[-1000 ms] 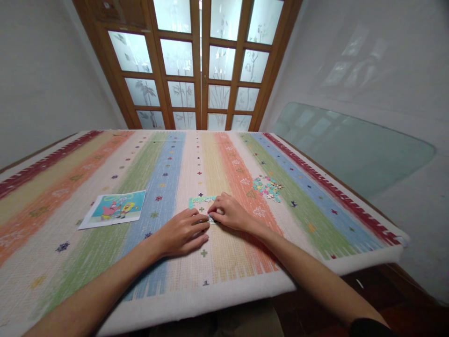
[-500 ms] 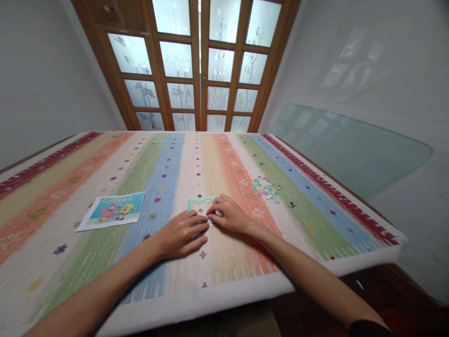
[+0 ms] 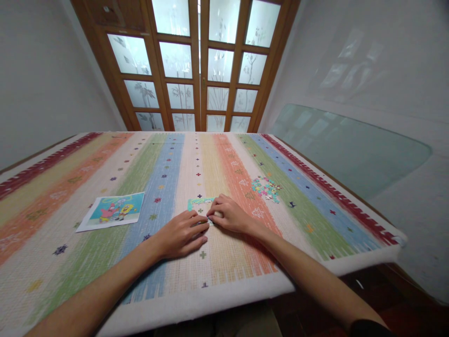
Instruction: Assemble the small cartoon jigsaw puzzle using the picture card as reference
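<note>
The joined jigsaw puzzle strip [image 3: 200, 201], blue-green and partly covered by my fingers, lies in the middle of the table. My right hand [image 3: 228, 214] is closed in a pinch at its near side, on a small puzzle piece [image 3: 211, 222] mostly hidden by the fingers. From the left, my left hand [image 3: 185, 234] rests on the cloth with fingers stretched out, its index fingertip touching the same spot. A loose heap of jigsaw pieces [image 3: 266, 188] sits to the right, beyond my right hand.
A printed cartoon picture [image 3: 114, 210] lies on the left of the striped tablecloth [image 3: 224, 276]. The table's near edge [image 3: 196, 306] runs under my forearms. Behind the table stand wood-framed glass doors [image 3: 201, 84], and a glass panel [image 3: 347, 145] leans at the right wall.
</note>
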The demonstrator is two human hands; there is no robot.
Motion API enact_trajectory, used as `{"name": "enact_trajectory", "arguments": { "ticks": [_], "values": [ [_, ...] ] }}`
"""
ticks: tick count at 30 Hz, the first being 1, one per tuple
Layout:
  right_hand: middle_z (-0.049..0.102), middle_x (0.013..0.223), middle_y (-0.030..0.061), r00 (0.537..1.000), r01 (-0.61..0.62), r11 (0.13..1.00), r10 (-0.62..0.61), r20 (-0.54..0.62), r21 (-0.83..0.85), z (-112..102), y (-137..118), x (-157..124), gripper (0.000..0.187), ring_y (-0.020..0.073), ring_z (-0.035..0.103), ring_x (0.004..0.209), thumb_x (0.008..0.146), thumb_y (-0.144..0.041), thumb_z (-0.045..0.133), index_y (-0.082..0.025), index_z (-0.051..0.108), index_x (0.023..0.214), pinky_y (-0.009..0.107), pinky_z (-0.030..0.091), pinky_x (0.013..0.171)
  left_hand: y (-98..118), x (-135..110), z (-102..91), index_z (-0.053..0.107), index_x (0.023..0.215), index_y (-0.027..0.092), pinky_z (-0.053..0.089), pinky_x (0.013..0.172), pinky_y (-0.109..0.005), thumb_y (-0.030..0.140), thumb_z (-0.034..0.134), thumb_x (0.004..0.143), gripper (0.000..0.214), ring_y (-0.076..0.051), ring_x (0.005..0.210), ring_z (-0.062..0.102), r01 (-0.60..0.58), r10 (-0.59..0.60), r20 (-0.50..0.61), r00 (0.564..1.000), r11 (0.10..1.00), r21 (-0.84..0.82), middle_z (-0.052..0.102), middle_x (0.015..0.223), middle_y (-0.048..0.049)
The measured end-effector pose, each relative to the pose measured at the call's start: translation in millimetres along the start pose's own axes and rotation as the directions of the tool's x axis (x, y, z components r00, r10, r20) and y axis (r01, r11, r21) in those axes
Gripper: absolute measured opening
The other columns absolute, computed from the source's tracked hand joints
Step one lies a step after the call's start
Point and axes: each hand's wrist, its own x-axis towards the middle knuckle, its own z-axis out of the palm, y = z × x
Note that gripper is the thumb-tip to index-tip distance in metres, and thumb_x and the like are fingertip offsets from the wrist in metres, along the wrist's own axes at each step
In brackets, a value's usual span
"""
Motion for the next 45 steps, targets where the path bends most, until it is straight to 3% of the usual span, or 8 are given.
{"name": "enact_trajectory", "arguments": {
  "ticks": [8, 14, 20, 24, 28, 34, 40, 45],
  "values": [
    [0.072, 0.09, 0.0065, 1.0, -0.019, 1.0, 0.019, 0.002, -0.013, -7, -3, 2, 0.012, 0.0205, 0.06, 0.091, 0.092, -0.018, 0.067, -0.02, 0.079, 0.091, 0.035, 0.045, 0.086, 1, 0, 0.4, 0.066, 0.113, 0.014, 0.051, 0.084, -0.042, 0.029, 0.043, 0.106, 0.028, -0.025, 0.093, 0.062, -0.011, 0.011, 0.002, 1.0, 1.0, 0.022, 0.071, 0.112, -0.012],
    [0.074, 0.087, 0.0077, 0.977, -0.213, 0.966, 0.215, 0.0, -0.144, -63, 30, -4, 0.013, 0.0193, 0.063, 0.083, 0.088, -0.016, 0.065, -0.017, 0.078, 0.086, 0.031, 0.045, 0.078, -2, -3, 2.3, 0.065, 0.116, 0.016, 0.052, 0.087, -0.041, 0.029, 0.045, 0.106, 0.026, -0.025, 0.098, 0.064, -0.018, 0.018, -0.016, 1.0, 1.0, 0.004, 0.071, 0.115, -0.0111],
    [0.076, 0.082, 0.0068, 0.833, -0.523, 0.795, 0.553, 0.014, -0.307, -124, 80, -43, 0.012, 0.0193, 0.068, 0.076, 0.083, -0.024, 0.068, -0.018, 0.077, 0.077, 0.027, 0.043, 0.068, -2, -3, 2.2, 0.065, 0.116, 0.017, 0.052, 0.087, -0.042, 0.028, 0.045, 0.106, 0.026, -0.025, 0.099, 0.065, -0.029, 0.028, -0.036, 0.999, 1.0, -0.002, 0.072, 0.115, -0.0113],
    [0.077, 0.08, 0.0064, 0.758, -0.6, 0.731, 0.65, 0.062, -0.326, -133, 91, -59, 0.016, 0.0199, 0.069, 0.073, 0.081, -0.034, 0.074, -0.019, 0.078, 0.078, 0.027, 0.043, 0.064, -1, -3, 1.9, 0.065, 0.117, 0.016, 0.052, 0.088, -0.042, 0.028, 0.044, 0.106, 0.026, -0.024, 0.099, 0.065, -0.03, 0.03, -0.04, 0.999, 1.0, 0.003, 0.072, 0.115, -0.0116],
    [0.076, 0.075, 0.005, 0.707, -0.64, 0.68, 0.703, 0.072, -0.357, -129, 92, -60, 0.007, 0.0196, 0.069, 0.071, 0.076, -0.026, 0.075, -0.02, 0.078, 0.075, 0.026, 0.043, 0.059, -1, -3, 1.0, 0.064, 0.117, 0.016, 0.053, 0.088, -0.042, 0.029, 0.043, 0.107, 0.026, -0.025, 0.1, 0.064, -0.021, 0.021, -0.032, 0.999, 1.0, 0.008, 0.07, 0.117, -0.0128],
    [0.075, 0.069, 0.0047, 0.723, -0.635, 0.693, 0.689, 0.054, -0.342, -131, 92, -61, 0.011, 0.0192, 0.069, 0.067, 0.073, -0.015, 0.068, -0.019, 0.078, 0.072, 0.025, 0.045, 0.06, 0, -3, -0.9, 0.064, 0.116, 0.016, 0.053, 0.086, -0.042, 0.028, 0.044, 0.106, 0.025, -0.025, 0.097, 0.064, -0.006, 0.006, -0.022, 1.0, 1.0, -0.012, 0.069, 0.113, -0.0123],
    [0.077, 0.079, 0.0069, 0.733, -0.663, 0.668, 0.672, -0.11, -0.337, -142, 90, -64, 0.018, 0.0203, 0.069, 0.074, 0.075, -0.012, 0.064, -0.018, 0.08, 0.081, 0.027, 0.047, 0.067, 1, -1, -1.8, 0.063, 0.115, 0.016, 0.053, 0.085, -0.04, 0.027, 0.045, 0.106, 0.024, -0.024, 0.095, 0.064, -0.008, 0.008, -0.013, 1.0, 1.0, -0.012, 0.07, 0.109, -0.011],
    [0.076, 0.078, 0.005, 0.808, -0.584, 0.795, 0.588, -0.028, -0.164, -140, 83, -59, 0.018, 0.0179, 0.067, 0.069, 0.08, -0.02, 0.061, -0.018, 0.078, 0.086, 0.027, 0.048, 0.068, 0, -2, 0.0, 0.063, 0.116, 0.017, 0.052, 0.086, -0.04, 0.027, 0.044, 0.106, 0.023, -0.024, 0.096, 0.064, -0.006, 0.006, -0.017, 1.0, 1.0, -0.014, 0.069, 0.11, -0.0111]
  ]
}}
